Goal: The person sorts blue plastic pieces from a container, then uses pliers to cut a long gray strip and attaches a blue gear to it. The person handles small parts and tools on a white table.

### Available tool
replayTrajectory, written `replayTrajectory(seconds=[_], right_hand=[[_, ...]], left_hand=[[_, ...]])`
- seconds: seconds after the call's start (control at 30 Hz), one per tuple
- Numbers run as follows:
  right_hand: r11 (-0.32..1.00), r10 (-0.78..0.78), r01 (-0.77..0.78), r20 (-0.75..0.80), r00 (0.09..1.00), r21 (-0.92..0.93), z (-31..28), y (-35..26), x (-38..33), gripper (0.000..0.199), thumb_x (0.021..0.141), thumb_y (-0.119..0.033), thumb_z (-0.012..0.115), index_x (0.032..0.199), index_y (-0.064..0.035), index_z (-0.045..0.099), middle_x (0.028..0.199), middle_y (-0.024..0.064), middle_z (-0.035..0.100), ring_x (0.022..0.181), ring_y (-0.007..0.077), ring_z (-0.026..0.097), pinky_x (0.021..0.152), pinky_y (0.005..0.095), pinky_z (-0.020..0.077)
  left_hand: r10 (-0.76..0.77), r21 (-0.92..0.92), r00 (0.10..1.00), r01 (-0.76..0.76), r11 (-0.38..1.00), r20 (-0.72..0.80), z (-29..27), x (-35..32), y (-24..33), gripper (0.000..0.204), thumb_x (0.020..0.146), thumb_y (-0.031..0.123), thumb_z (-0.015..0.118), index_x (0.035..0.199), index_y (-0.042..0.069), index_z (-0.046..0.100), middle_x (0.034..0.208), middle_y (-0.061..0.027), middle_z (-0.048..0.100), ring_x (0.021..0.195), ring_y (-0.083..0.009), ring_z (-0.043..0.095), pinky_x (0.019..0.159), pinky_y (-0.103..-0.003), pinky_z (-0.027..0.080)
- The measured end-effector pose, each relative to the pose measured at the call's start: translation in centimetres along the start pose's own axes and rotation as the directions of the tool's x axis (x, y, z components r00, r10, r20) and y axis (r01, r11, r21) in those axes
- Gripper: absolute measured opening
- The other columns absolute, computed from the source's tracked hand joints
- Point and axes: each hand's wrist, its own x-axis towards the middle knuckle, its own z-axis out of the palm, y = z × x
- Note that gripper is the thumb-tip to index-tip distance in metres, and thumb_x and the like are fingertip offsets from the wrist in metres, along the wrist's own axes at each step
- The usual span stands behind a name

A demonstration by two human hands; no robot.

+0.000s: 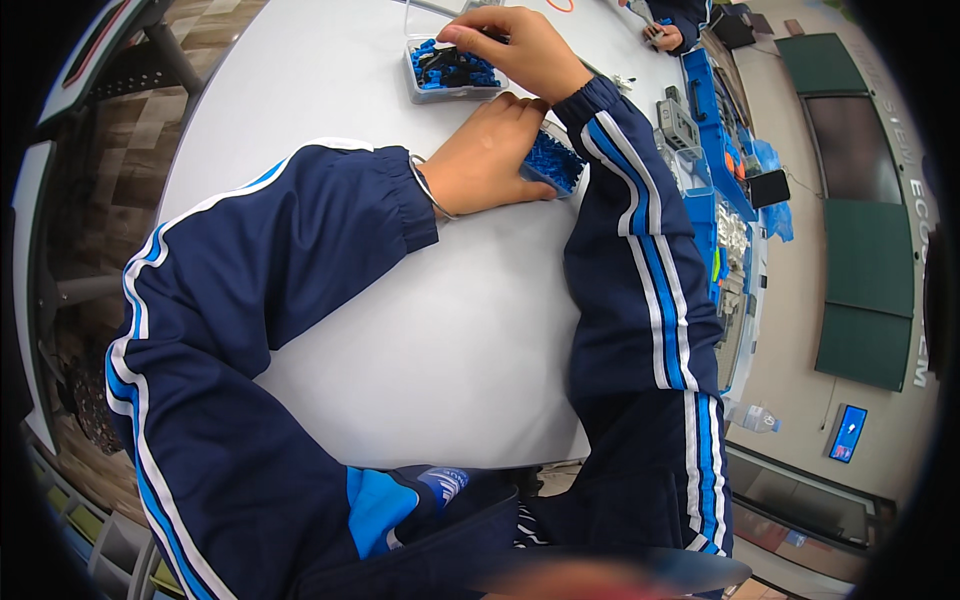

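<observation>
The right hand (520, 50) reaches into a clear plastic rectangular tray (452, 70) of small blue and black plastic pieces near the far edge of the smooth white table (440, 330), its fingers curled and pinched over the pieces; what they grip is hidden. The left hand (485, 160), with a thin metal bangle (432, 190) at the wrist, lies flat with fingers closed over a blue studded plastic plate (555, 160) just nearer than the tray. Both arms wear glossy navy sleeves with white and light-blue stripes. Along the table's right edge stand blue plastic sorting cases (720, 150) holding small parts. Another person's hand (665, 38) rests at the far right corner. Wood-patterned flooring (130, 120) shows to the left.
</observation>
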Motion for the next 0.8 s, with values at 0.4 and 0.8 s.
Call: replayTrajectory(seconds=[0.4,0.8], right_hand=[[0.983,-0.036,0.061,-0.14,0.989,0.173,-1.5,1.1,0.7,0.029,0.103,-0.022,0.058,0.106,0.0035,0.072,0.09,0.0086,0.072,0.083,0.0135,0.067,0.073,0.0273,0.0526],[0.76,0.412,-0.511,-0.31,0.857,-0.402,-14.2,14.3,-7.9,0.016,0.083,-0.019,0.075,0.093,-0.0077,0.08,0.082,0.0086,0.076,0.072,0.0169,0.072,0.069,0.0297,0.0554]], left_hand=[[-0.03,-0.031,0.999,0.03,0.999,0.026,-0.5,0.2,0.1,0.087,0.073,0.032,0.087,0.14,-0.005,0.044,0.122,-0.0221,0.056,0.117,-0.035,0.052,0.103,-0.041,0.044],[-0.02,-0.028,1.0,0.021,0.999,0.017,-0.2,0.1,0.0,0.086,0.074,0.034,0.086,0.138,-0.006,0.046,0.121,-0.0204,0.058,0.115,-0.033,0.053,0.102,-0.04,0.043]])
